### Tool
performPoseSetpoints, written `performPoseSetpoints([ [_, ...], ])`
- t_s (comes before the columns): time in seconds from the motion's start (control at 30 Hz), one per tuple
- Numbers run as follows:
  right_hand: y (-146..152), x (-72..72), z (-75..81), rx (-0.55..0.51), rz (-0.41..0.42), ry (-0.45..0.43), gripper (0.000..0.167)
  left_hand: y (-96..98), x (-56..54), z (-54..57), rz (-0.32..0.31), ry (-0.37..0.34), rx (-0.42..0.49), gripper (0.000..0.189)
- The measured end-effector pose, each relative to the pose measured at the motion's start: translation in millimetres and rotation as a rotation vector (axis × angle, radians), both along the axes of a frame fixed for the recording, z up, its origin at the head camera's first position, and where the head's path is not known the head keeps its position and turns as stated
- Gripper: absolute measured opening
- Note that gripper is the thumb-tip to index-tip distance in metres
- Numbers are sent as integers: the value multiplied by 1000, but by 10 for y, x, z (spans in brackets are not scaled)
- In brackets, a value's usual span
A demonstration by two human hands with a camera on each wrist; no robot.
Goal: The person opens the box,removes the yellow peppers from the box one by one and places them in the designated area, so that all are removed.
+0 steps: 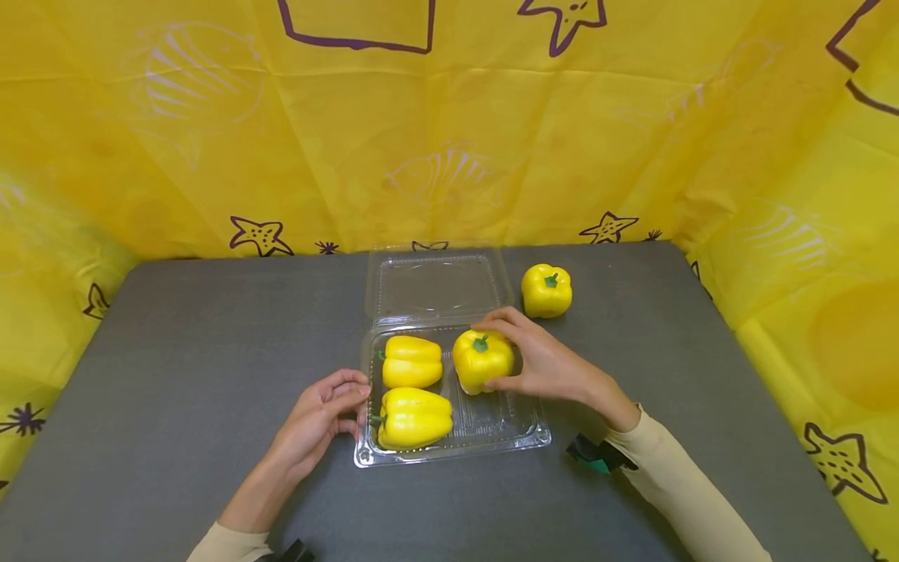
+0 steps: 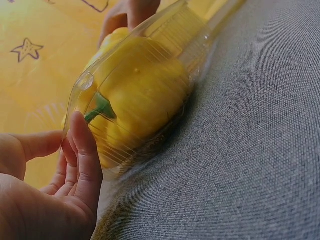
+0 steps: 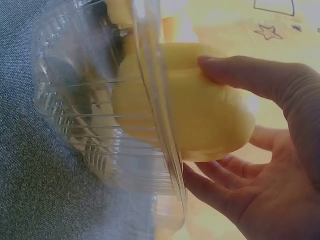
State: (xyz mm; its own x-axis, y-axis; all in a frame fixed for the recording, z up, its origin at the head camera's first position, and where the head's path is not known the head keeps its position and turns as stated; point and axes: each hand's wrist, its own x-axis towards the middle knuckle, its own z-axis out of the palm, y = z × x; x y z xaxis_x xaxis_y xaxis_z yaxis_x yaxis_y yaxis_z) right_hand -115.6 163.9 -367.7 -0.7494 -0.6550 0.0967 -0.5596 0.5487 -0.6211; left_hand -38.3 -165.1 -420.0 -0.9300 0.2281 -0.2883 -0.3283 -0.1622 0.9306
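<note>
A clear plastic clamshell container (image 1: pixel 485 451) lies with its lid folded back. Two yellow bell peppers lie on their sides in its left half, a rear pepper (image 1: pixel 412 361) and a front pepper (image 1: pixel 416 419), stems toward the left. My right hand (image 1: pixel 537 359) grips another yellow bell pepper (image 1: pixel 481 361), stem up, thumb on the near side and fingers behind. In the right wrist view this held pepper (image 3: pixel 210 105) sits partly below the container's rim. My left hand (image 1: pixel 319 421) pinches the container's left rim between thumb and fingers, seen closely in the left wrist view.
One more yellow bell pepper (image 1: pixel 546 291) stands on the grey table (image 1: pixel 211 351), to the right of the clear lid (image 1: pixel 441 285). A yellow cloth (image 1: pixel 337 140) with starfish and fish drawings rises behind the table and along both sides.
</note>
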Motion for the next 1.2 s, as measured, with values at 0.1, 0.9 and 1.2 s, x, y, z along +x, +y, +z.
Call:
performPoseSetpoints([
  [0.1,16,-5,15,-22,-29,-3,74,1,-1,1,0,0,-4,20],
  [0.9,88,8,39,-22,-59,109,66,15,-3,-4,11,-8,-11,19],
  [1.2,97,56,61,-7,-56,139,66,15,0,5,11,-10,-14,19],
])
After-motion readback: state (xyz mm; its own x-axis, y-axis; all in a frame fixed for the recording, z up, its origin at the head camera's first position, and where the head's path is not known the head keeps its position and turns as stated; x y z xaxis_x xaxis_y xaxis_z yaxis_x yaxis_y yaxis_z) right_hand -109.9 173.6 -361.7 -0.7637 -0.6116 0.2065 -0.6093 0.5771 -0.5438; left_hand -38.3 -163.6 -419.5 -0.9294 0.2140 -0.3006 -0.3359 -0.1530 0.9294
